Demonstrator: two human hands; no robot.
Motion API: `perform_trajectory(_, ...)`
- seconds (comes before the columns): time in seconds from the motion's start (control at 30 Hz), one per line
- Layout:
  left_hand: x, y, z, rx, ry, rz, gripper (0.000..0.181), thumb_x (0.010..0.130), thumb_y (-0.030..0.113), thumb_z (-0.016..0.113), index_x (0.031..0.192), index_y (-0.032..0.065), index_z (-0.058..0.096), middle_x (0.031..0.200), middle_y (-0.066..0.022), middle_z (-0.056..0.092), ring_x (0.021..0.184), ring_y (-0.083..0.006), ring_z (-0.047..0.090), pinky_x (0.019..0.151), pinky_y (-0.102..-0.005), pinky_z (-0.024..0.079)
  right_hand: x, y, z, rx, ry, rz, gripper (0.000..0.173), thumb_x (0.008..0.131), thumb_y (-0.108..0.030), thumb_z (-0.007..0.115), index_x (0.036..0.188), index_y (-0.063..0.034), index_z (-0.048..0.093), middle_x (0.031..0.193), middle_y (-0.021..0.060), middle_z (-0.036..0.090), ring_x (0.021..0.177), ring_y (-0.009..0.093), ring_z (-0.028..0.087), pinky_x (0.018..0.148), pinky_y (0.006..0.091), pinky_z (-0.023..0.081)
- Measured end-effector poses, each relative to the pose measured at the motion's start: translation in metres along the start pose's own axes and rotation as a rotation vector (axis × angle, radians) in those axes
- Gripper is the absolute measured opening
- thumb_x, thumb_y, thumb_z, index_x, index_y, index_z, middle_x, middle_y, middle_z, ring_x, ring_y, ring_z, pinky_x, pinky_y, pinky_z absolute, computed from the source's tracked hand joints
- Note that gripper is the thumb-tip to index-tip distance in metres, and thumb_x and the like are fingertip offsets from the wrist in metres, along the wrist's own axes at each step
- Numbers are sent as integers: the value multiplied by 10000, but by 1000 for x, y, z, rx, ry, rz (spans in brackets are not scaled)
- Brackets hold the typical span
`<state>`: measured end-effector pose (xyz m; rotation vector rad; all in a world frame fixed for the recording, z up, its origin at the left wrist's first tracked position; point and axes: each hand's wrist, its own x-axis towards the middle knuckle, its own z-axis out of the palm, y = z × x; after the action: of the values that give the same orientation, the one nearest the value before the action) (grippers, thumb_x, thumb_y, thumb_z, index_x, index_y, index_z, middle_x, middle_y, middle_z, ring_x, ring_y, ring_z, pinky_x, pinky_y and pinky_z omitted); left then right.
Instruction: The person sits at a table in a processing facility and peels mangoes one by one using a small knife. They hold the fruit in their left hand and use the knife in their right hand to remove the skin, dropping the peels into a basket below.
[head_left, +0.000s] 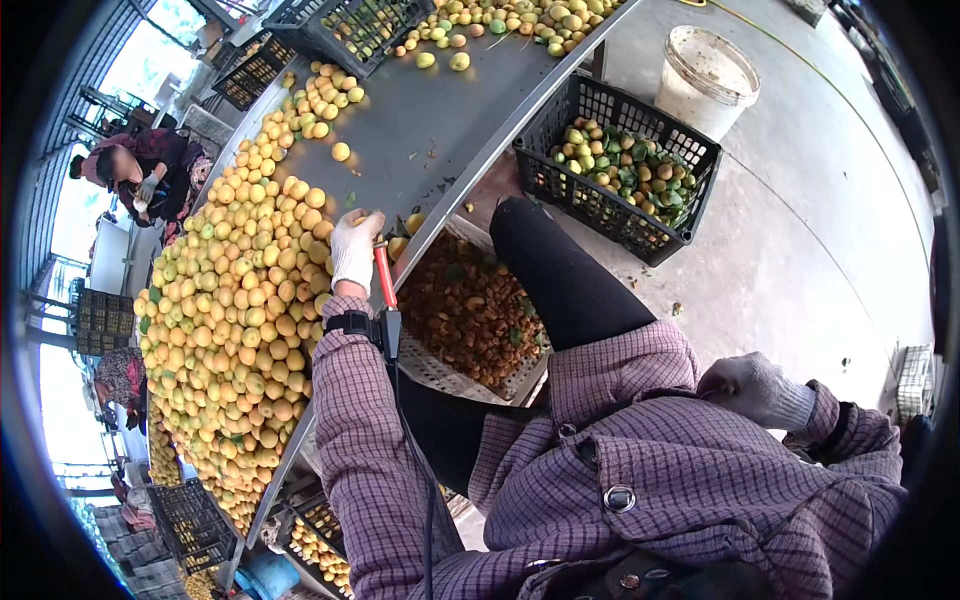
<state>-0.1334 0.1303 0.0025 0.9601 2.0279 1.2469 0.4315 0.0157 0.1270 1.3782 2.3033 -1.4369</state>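
Note:
My left hand, in a white knit glove, is at the near edge of a grey metal sorting table. Its fingers curl around a yellow apricot, mostly hidden by the glove. A black strap on that wrist carries a small dark box with a red bar and a cable. Left of the hand spreads a large heap of yellow-orange apricots. My right hand, gloved too, rests against my checked coat at the lap, curled into a fist; nothing shows in it.
Below the table edge, a white crate holds brown, spoiled-looking fruit. A black crate of greenish fruit and leaves stands beside my knee, with a white bucket behind it. Another black crate sits on the table. A person works across it.

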Motion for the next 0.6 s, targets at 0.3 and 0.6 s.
perform_trajectory(0.3, -17, -16, -25, 827, 174, 347, 593, 887, 463, 628, 1227, -22, 600, 1100, -246, 664, 976, -400, 646, 874, -453, 488, 8, 2, -3, 86, -60, 19, 214, 901, -215, 696, 1044, -55, 691, 946, 127, 715, 876, 270, 706, 790, 356, 573)
perform_trajectory(0.6, -179, 122, 53, 110, -533, 303, 308, 923, 83, 667, 1209, -30, 647, 1170, -119, 686, 1026, -152, 637, 918, -261, 496, 3, 4, 1, 39, -66, -1, 232, 917, -232, 671, 1061, -51, 686, 956, 139, 708, 890, 291, 701, 797, 374, 569)
